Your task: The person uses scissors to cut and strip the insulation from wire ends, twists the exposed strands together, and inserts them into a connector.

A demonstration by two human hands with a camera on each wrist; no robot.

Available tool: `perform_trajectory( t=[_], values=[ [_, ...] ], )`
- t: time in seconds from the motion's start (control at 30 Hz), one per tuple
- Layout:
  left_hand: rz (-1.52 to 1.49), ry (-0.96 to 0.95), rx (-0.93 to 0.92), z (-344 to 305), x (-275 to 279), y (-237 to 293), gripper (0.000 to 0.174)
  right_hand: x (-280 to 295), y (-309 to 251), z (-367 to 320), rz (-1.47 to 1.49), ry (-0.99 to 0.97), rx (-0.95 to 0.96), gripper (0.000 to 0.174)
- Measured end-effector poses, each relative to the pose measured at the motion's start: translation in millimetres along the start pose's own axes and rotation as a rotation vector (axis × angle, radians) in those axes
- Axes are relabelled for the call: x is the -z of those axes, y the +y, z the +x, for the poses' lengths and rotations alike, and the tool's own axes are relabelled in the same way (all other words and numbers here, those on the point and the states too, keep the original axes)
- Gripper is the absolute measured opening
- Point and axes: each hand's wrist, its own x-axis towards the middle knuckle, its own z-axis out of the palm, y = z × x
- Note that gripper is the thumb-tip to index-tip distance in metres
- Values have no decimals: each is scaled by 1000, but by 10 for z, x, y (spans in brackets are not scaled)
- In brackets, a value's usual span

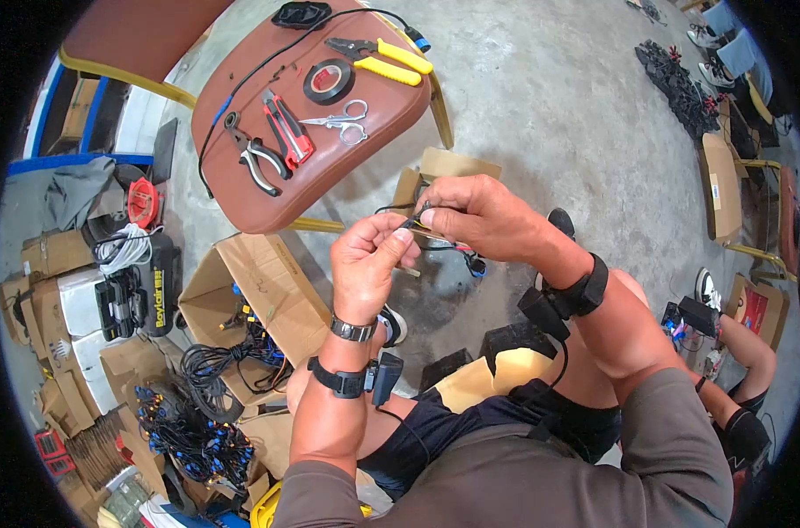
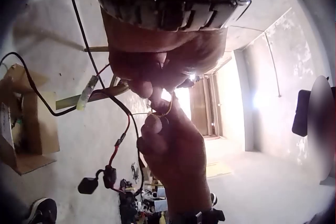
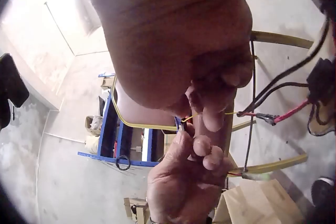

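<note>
my left hand (image 1: 366,255) and right hand (image 1: 475,216) are meeting, both pinching the thin wire (image 3: 232,112). wire is hanging between them above the floor (image 1: 541,106), near an open box (image 1: 457,165). pliers (image 1: 246,145) and scissors (image 1: 337,121) are lying on the chair (image 1: 378,110).

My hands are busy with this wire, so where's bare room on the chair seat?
Bare seat lies between the black cable and the backrest, and between the scissors and the near edge. Crowded middle: pliers, red cutter, tape.
</note>
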Motion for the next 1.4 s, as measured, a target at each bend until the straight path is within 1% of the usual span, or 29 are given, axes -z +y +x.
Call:
perform_trajectory(
  t=[0.07,0.27,0.37,0.47,0.6,0.7,0.8,0.87,0.93,1.07,1.2,1.3,1.4],
  values=[
    [5,-35,0,-5,18,-14,15,-9,0,5,29,8,53,16],
    [-45,-146,-8,-27,76,21,12,6,7,-6,119,-34,-6,20],
    [-44,-188,-3,-54,76,70,12,-21,-16,-12,248,-62,-167,22],
    [15,-217,-16,-92,66,97,12,-37,6,0,320,-106,-165,22],
    [41,-229,-24,-115,69,89,13,-36,-53,12,373,-106,-236,24],
    [-81,-163,-13,-58,27,47,15,-23,-55,47,354,-54,-264,26],
    [84,-71,-69,-34,34,14,16,-22,-28,84,267,21,-216,29],
    [168,-13,-139,-50,-13,38,12,-16,-41,78,164,48,-153,30],
    [307,29,-231,-65,-37,54,11,-45,-30,77,209,72,-143,30],
    [429,120,-366,-73,-89,130,11,-77,-86,91,218,117,-155,29],
    [461,116,-338,-71,-55,165,11,-117,-34,134,216,141,-136,28],
    [433,103,-370,-44,-8,108,13,-127,-54,141,248,148,-163,27],
    [359,90,-302,-28,30,63,14,-116,-99,153,296,131,-184,28]
  ],
)
